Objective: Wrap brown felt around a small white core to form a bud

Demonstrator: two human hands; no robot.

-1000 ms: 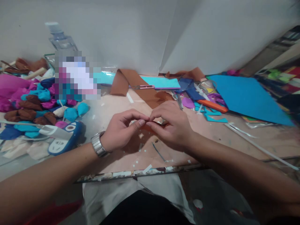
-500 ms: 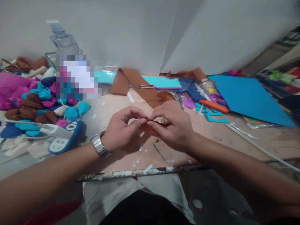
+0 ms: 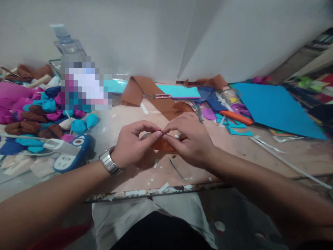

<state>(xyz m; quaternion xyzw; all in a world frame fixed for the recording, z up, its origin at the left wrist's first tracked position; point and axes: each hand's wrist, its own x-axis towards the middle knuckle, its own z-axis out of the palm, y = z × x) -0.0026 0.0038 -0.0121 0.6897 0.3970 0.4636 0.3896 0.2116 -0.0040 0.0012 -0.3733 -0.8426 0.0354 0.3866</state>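
Observation:
Over the middle of the table, my left hand (image 3: 134, 143) and my right hand (image 3: 194, 140) meet at their fingertips. Both pinch the top edge of a small piece of brown crepe paper (image 3: 164, 145), which hangs below the fingers. A metal watch is on my left wrist. Just beyond my hands lies a longer brown crepe paper strip (image 3: 153, 99), folded over at its left end. Pink-handled thread snips (image 3: 160, 96) rest on that strip. Part of the held piece is hidden behind my right fingers.
Several crumpled paper bundles (image 3: 33, 114), a power strip with a plug (image 3: 71, 154) and a bottle (image 3: 69, 45) crowd the left. Rightward lie an orange cutter knife (image 3: 236, 117), a blue sheet (image 3: 281, 107) and a thin white stick (image 3: 291, 163). Scraps line the front edge.
The brown piece now spreads lower and shows more of its face beneath my fingers. Both hands keep their pinch in nearly the same place.

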